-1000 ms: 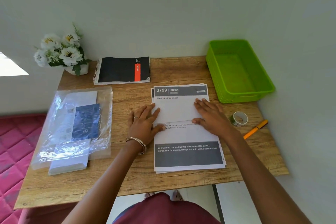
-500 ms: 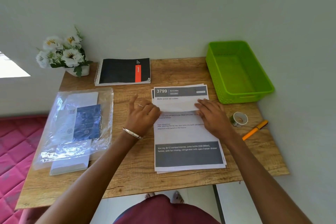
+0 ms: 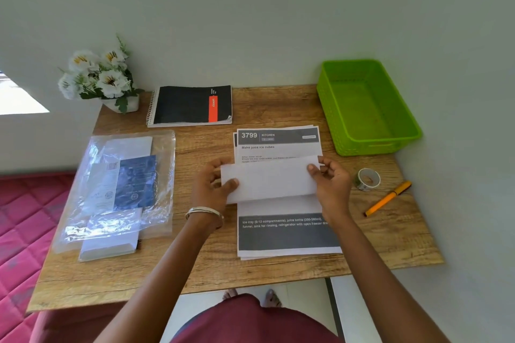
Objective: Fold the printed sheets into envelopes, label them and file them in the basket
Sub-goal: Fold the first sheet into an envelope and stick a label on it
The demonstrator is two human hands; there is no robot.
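Note:
A folded white sheet [image 3: 271, 179] is held just above the stack of printed sheets [image 3: 281, 234] in the middle of the wooden table. My left hand [image 3: 213, 185] pinches its left end, thumb on top. My right hand [image 3: 330, 179] pinches its right end. The stack's top page reads "3799 KITCHEN, Make juice ice cubes". The green plastic basket [image 3: 370, 145] stands at the back right with nothing in it. A clear plastic bag of envelopes [image 3: 119, 189] lies at the left.
A roll of tape [image 3: 367, 179] and an orange pen [image 3: 387, 199] lie right of the stack. A black spiral notebook [image 3: 192, 104] and a pot of white flowers [image 3: 97, 75] sit at the back. A wall runs behind and along the right edge.
Both hands were pressing the fold flat on the stack. Now they have lifted the folded sheet off it, one hand gripping each end.

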